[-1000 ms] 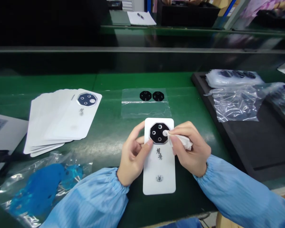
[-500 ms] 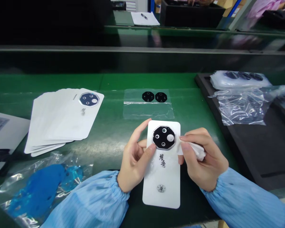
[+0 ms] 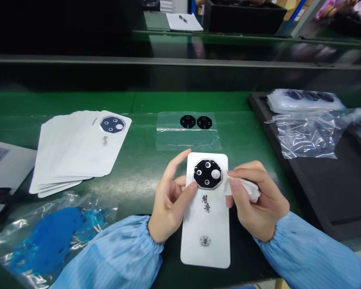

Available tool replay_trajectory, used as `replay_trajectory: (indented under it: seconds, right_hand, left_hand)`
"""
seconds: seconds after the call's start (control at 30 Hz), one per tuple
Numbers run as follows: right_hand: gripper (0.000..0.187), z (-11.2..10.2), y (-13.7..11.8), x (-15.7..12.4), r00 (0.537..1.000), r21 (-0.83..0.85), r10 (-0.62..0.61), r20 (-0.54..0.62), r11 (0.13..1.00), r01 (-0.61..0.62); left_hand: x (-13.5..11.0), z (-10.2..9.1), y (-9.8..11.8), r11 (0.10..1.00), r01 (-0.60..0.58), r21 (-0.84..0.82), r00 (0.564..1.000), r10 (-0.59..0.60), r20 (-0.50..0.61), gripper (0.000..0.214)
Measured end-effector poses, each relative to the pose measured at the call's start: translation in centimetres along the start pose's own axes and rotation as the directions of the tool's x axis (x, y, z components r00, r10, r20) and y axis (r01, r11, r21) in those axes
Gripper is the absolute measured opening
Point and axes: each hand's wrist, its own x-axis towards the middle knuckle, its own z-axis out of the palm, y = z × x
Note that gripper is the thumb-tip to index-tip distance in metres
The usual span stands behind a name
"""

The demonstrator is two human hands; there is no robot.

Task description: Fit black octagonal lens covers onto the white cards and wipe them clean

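A white phone back cover with an octagonal black camera plate and dark printed characters lies tilted slightly toward me at the bench's front. My left hand grips its left edge, thumb near the camera plate's lower left corner. In my right hand a crumpled white wipe is pinched between thumb and fingers, against the cover's right edge beside the plate. Beyond the cover, two black octagonal pieces rest on a clear plastic bag.
A fanned stack of white phone back covers lies at left. Nearer me is a clear bag with blue film pieces. At right, a dark foam tray carries plastic-wrapped parts and a crumpled clear bag. Another person is partly visible behind the bench.
The cover's lower end has swung slightly to the right. Both hands stay almost in place, still holding the cover and the wipe.
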Motion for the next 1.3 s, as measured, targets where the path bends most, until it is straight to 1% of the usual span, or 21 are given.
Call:
replay_trajectory:
  seconds: [0.17, 0.2, 0.27, 0.33, 0.4, 0.43, 0.5, 0.6, 0.7, 0.87, 0.93, 1.0, 1.07, 1.13, 1.17, 1.23, 1.27, 1.3]
  right_hand:
    - [0.017, 0.0, -0.2, 0.4, 1.0, -0.004, 0.014, 0.004, 1.0, -0.014]
    - [0.018, -0.1, -0.2, 0.5, 1.0, -0.004, 0.007, 0.021, 1.0, -0.007]
    - [0.02, -0.2, -0.1, 0.8, 0.995, -0.003, -0.044, 0.087, 0.999, 0.045]
    - [0.023, -0.4, 0.3, 0.9, 0.973, -0.016, -0.116, 0.2, 0.993, 0.121]
    - [0.024, -0.6, 0.7, 0.8, 0.933, -0.065, -0.174, 0.316, 0.977, 0.204]
    - [0.024, -0.7, 0.9, 0.7, 0.912, -0.101, -0.194, 0.361, 0.964, 0.245]
    - [0.024, -0.8, 1.3, 0.5, 0.881, -0.169, -0.238, 0.41, 0.929, 0.33]
    - [0.022, -0.8, 1.5, 0.3, 0.85, -0.238, -0.292, 0.439, 0.874, 0.423]
    - [0.02, -0.6, 1.6, 0.2, 0.825, -0.275, -0.314, 0.469, 0.836, 0.475]
    - [0.019, -0.4, 1.5, 0.2, 0.808, -0.351, -0.345, 0.477, 0.768, 0.535]
    - [0.018, -0.3, 1.4, 0.1, 0.804, -0.363, -0.35, 0.481, 0.755, 0.546]
    - [0.017, -0.3, 1.3, 0.0, 0.802, -0.349, -0.346, 0.486, 0.765, 0.541]
    - [0.015, -0.4, 1.3, 0.0, 0.806, -0.323, -0.322, 0.496, 0.793, 0.516]
    - [0.015, -0.4, 1.2, 0.1, 0.828, -0.284, -0.273, 0.49, 0.848, 0.447]
    - [0.015, -0.5, 1.2, 0.3, 0.85, -0.249, -0.235, 0.472, 0.889, 0.384]
    - [0.015, -0.6, 0.9, 0.7, 0.897, -0.122, -0.142, 0.418, 0.97, 0.211]
    - [0.014, -0.7, 0.8, 0.9, 0.92, -0.038, -0.089, 0.383, 0.993, 0.112]
    - [0.012, -0.9, 0.6, 1.2, 0.935, 0.05, -0.032, 0.353, 0.999, 0.016]
  left_hand:
    - [0.0, 0.0, 0.2, 1.0, 0.019, -0.018, 1.0, -0.019, 0.001, 0.062]
    - [0.0, 0.0, 0.3, 1.0, 0.02, -0.011, 1.0, -0.02, -0.006, 0.062]
    - [-0.1, 0.1, 0.4, 1.0, 0.018, 0.018, 0.999, -0.017, -0.036, 0.061]
    - [-0.2, 0.1, 0.5, 0.998, -0.002, 0.057, 0.998, 0.006, -0.065, 0.059]
    - [-0.3, 0.1, 0.4, 0.995, -0.033, 0.099, 0.996, 0.041, -0.081, 0.055]
    - [-0.3, 0.1, 0.4, 0.992, -0.049, 0.117, 0.995, 0.058, -0.079, 0.054]
    - [-0.4, 0.0, 0.2, 0.987, -0.069, 0.144, 0.994, 0.08, -0.076, 0.051]
    - [-0.4, -0.1, 0.0, 0.984, -0.084, 0.156, 0.993, 0.095, -0.065, 0.049]
    - [-0.4, -0.1, -0.1, 0.982, -0.096, 0.161, 0.992, 0.108, -0.061, 0.05]
    - [-0.4, -0.1, -0.4, 0.984, -0.097, 0.151, 0.992, 0.109, -0.07, 0.051]
    - [-0.4, 0.0, -0.6, 0.983, -0.109, 0.15, 0.99, 0.12, -0.069, 0.051]
    - [-0.6, 0.0, -0.7, 0.982, -0.115, 0.152, 0.99, 0.126, -0.065, 0.05]
    - [-0.7, 0.1, -0.7, 0.981, -0.113, 0.155, 0.99, 0.125, -0.069, 0.05]
    - [-0.8, 0.1, -0.6, 0.982, -0.098, 0.164, 0.99, 0.113, -0.087, 0.051]
    - [-0.9, 0.2, -0.4, 0.982, -0.085, 0.171, 0.989, 0.104, -0.102, 0.051]
    - [-1.0, 0.3, 0.0, 0.984, -0.058, 0.171, 0.989, 0.079, -0.124, 0.052]
    - [-1.0, 0.4, 0.3, 0.987, -0.042, 0.155, 0.99, 0.062, -0.127, 0.053]
    - [-1.1, 0.5, 0.7, 0.992, -0.022, 0.128, 0.991, 0.039, -0.129, 0.054]
